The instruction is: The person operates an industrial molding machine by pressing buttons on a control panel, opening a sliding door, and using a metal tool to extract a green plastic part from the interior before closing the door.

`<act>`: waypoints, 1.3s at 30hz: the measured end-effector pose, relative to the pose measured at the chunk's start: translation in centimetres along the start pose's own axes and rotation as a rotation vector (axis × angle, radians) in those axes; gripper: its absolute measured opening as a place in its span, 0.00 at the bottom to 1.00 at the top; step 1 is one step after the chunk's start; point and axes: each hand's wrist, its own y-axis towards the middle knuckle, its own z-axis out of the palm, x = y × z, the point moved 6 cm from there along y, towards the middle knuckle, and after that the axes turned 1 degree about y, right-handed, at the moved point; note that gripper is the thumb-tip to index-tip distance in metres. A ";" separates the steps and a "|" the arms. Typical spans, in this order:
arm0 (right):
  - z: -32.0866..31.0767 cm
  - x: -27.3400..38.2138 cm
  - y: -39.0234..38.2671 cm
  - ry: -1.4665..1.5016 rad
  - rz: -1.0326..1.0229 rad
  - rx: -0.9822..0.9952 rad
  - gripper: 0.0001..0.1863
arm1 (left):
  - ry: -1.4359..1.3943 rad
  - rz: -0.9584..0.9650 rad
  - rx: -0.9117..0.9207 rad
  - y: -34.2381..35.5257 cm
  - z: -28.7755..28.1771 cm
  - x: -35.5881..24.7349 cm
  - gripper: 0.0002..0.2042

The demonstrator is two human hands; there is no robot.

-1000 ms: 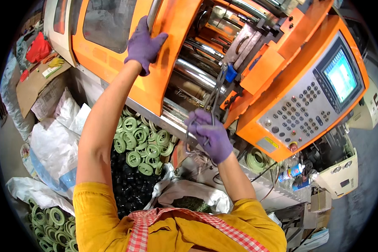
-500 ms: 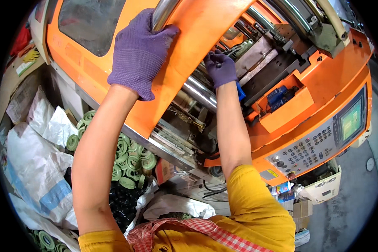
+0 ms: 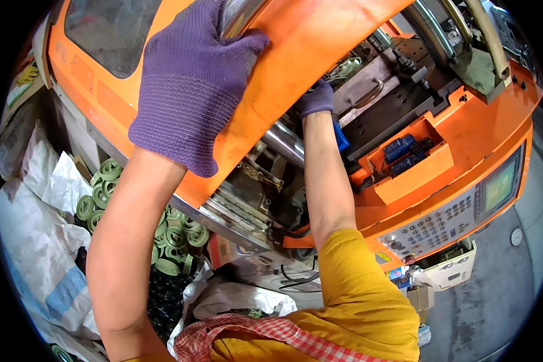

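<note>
In a purple knit glove, my left hand (image 3: pixel 193 84) is wrapped round a shiny metal bar handle (image 3: pixel 241 17) on the orange machine door (image 3: pixel 301 45). My right hand (image 3: pixel 317 98), gloved the same, reaches past the door's edge into the open machine. Its fingers are mostly hidden behind that edge, so whether they hold anything does not show. Close beside the right wrist is a blue part (image 3: pixel 340 136). To the right of this hand sits a steel mold block (image 3: pixel 359 90) with a curved handle (image 3: pixel 369 93), and polished rods (image 3: pixel 283 143) run below the door.
An orange box (image 3: pixel 416 175) holding blue cylinders is on the machine's right side, above a control panel (image 3: pixel 434 226) with buttons and screen. Green ring-shaped parts (image 3: pixel 175 236) and black pieces (image 3: pixel 170 295) lie lower left, near white sacks (image 3: pixel 39 265). A cream bin (image 3: pixel 452 268) stands lower right.
My right hand has gone further in behind the door's edge, hiding its fingers. My left hand keeps its hold on the handle and appears larger. The whole view has shifted slightly.
</note>
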 end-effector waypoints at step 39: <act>-2.1 0.1 -0.3 -0.883 -0.424 0.079 0.14 | -0.448 -0.243 0.132 -0.4 -0.1 -1.2 0.14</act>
